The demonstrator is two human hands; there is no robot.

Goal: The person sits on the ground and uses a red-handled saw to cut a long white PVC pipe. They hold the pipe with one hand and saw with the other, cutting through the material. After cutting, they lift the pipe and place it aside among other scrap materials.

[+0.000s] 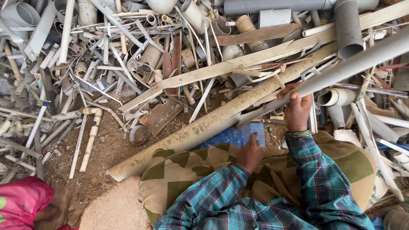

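We see the long grey pipe (341, 70), smooth and round, slanting over the scrap heap, gripped from below by the raised right hand (297, 108). The left hand (250, 152) rests curled on the blue ribbed sheet (232, 137), its grasp unclear. Beside them lies a dirty, split beige pipe (204, 127).

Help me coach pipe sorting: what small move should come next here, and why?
Probably bring the left hand up to the grey pipe. Only the right hand grips it, near its lower end, while most of its length slants over the scrap pile; the left hand rests by the blue board.
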